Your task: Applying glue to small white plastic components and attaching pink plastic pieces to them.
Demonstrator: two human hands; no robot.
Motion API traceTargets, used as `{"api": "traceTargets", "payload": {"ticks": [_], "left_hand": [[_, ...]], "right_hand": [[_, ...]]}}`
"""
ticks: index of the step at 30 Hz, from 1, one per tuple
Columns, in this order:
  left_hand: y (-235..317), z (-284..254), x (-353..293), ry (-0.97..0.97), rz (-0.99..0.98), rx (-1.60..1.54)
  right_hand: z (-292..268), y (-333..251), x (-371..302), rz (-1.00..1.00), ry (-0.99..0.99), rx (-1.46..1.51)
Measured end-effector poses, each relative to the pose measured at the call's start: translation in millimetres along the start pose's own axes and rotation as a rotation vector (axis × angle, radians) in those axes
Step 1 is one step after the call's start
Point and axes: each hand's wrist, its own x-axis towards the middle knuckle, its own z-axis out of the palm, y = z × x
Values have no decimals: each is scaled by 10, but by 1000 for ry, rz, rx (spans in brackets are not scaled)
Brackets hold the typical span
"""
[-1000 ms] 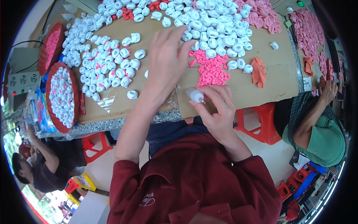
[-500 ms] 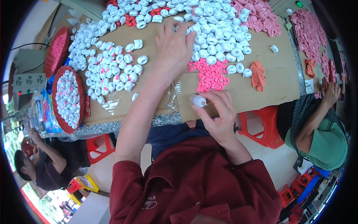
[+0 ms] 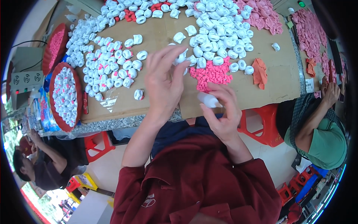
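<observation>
Between the thumb and fingers of my left hand [image 3: 164, 80] is a small white rounded piece [image 3: 180, 58], partly covered by the fingertips. My right hand [image 3: 225, 115] grips a small white squeeze bottle [image 3: 209, 100], tilted with its tip toward my palm. Just beyond that bottle lies a patch of tiny bright pink pieces [image 3: 210, 74]. Behind it rises a large pile of white rounded pieces [image 3: 218, 33], some with dark markings. Left of my left hand, a group of white pieces with pink bits attached [image 3: 112, 67] is spread on the cardboard [image 3: 130, 106].
Two red-brown bowls stand at the left: one holds white pieces [image 3: 65, 97], the other pink bits [image 3: 56, 48]. A crumpled orange cloth or glove [image 3: 259, 73] lies at the right. Pink floppy parts [image 3: 261, 16] are heaped behind. Co-workers [image 3: 317, 138] sit on both sides.
My left hand has pulled back from the white pile with one piece. My right hand has tipped the bottle over to the right. Several loose white pieces now show where the left hand was.
</observation>
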Motion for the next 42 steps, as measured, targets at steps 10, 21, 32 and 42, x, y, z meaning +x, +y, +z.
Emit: {"api": "traceTargets", "payload": {"ticks": [10, 21, 32, 42], "left_hand": [[85, -306, -594, -201, -833, -1490], [110, -422, -696, -266, -871, -1566], [84, -358, -729, -153, -995, -1656], [112, -351, -703, -162, -997, -1623]], "right_hand": [[-328, -86, -120, 203, -92, 386], [-297, -186, -59, 248, 24, 510], [-320, -221, -83, 330, -46, 415], [-321, -219, -68, 334, -66, 402]]}}
